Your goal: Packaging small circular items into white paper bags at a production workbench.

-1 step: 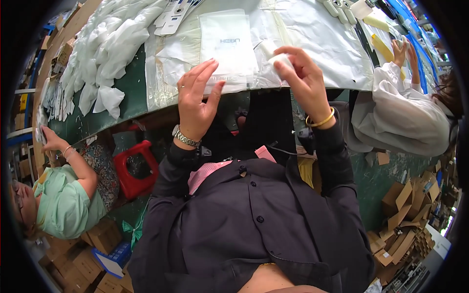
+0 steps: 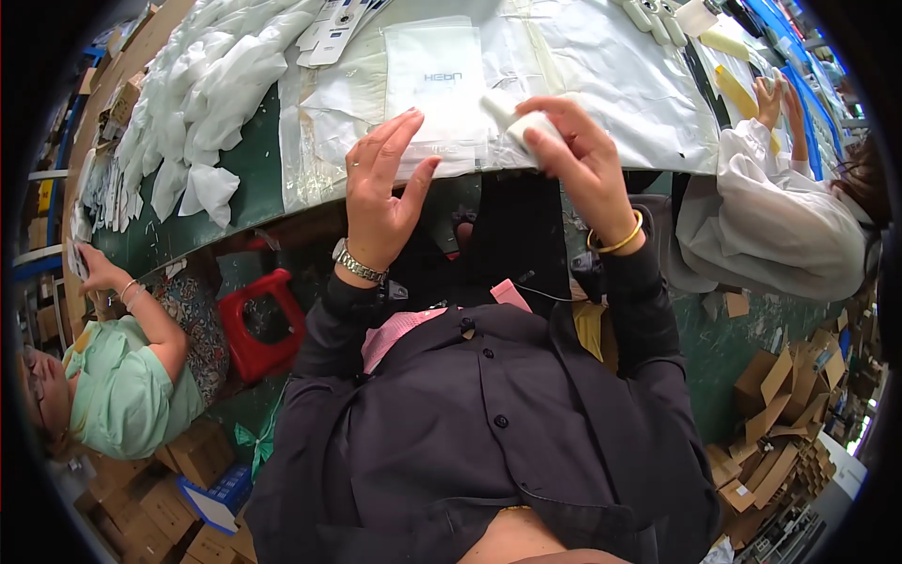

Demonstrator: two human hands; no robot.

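Work surface: a green-topped table (image 2: 249,174) whose near edge curves across the upper part of the view. The central stretch is covered by clear plastic sheeting (image 2: 601,75). On that sheeting lies 1 flat white pouch (image 2: 437,80), squarely placed near the edge. To the left, a loose pile of white bags (image 2: 202,89) rests directly on the green top. Beyond the pouch, several white printed cards (image 2: 334,28) lie overlapped. At the far right, a row of small white handheld devices (image 2: 653,17) and yellow pieces (image 2: 738,89).
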